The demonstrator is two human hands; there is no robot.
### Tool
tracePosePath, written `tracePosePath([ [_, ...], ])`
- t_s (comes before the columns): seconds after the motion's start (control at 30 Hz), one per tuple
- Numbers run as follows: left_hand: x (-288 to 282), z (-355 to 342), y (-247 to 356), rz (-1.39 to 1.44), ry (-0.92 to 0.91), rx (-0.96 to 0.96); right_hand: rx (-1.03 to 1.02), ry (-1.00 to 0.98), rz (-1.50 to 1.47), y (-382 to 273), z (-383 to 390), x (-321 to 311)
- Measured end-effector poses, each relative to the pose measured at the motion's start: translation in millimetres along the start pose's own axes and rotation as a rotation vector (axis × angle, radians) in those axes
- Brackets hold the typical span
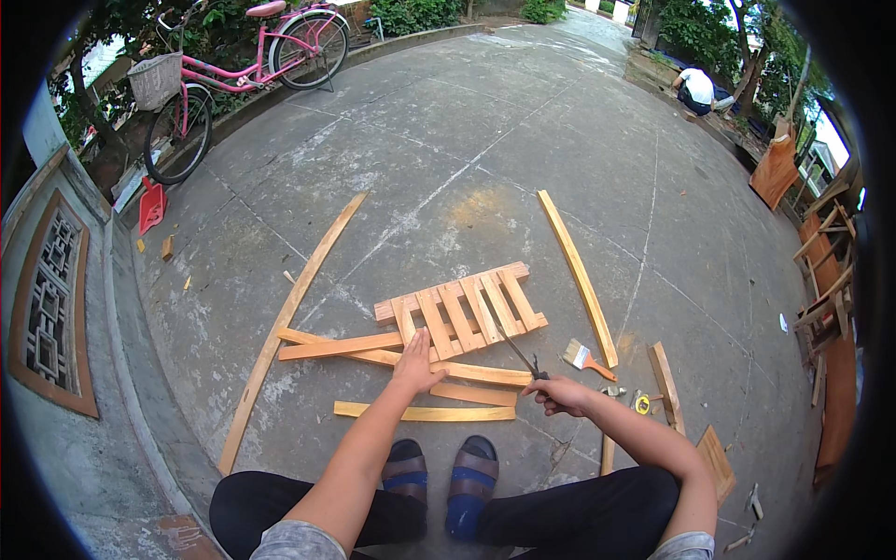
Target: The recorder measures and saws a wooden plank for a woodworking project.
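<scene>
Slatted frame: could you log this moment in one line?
left hand: on slatted frame | right hand: gripping thin dark tool | paintbrush: on ground

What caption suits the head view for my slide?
Left hand on a slatted wooden frame, right hand holding a dark-handled tool, outdoors.

Slatted wooden frame (456, 315) beneath a dark-handled tool (539, 373)

Light reddish-brown slats cross two parallel rails; the frame lies aslant over grey concrete (420, 243), right end farther off. The tool, long and thin, slants across the near edge; whether its tip touches cannot be told.
</scene>
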State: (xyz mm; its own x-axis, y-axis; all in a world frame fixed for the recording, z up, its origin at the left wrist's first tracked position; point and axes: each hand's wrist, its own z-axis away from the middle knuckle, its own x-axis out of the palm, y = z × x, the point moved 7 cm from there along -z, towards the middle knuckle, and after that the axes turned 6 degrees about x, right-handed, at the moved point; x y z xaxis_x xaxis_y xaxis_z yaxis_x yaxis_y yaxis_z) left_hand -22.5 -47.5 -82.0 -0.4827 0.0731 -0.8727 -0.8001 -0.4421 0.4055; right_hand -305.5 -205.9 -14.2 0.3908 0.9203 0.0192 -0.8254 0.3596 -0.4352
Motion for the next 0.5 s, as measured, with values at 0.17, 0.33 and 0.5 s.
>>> tracePosePath([
  [0.17, 0.2, -1.4, 0.2, -0.005, -0.007, -0.001, 0.0, -0.012, -0.004, -0.2, -1.1, -0.4],
  [0.33, -0.9, -1.5, -2.1, -0.011, -0.012, -0.006, -0.001, -0.001, -0.005, -7.2, 5.6, 3.7],
  [0.5, -1.4, 0.5, 1.7, -0.018, -0.01, -0.002, -0.002, 0.0, -0.005, -2.5, 3.9, 0.4],
])
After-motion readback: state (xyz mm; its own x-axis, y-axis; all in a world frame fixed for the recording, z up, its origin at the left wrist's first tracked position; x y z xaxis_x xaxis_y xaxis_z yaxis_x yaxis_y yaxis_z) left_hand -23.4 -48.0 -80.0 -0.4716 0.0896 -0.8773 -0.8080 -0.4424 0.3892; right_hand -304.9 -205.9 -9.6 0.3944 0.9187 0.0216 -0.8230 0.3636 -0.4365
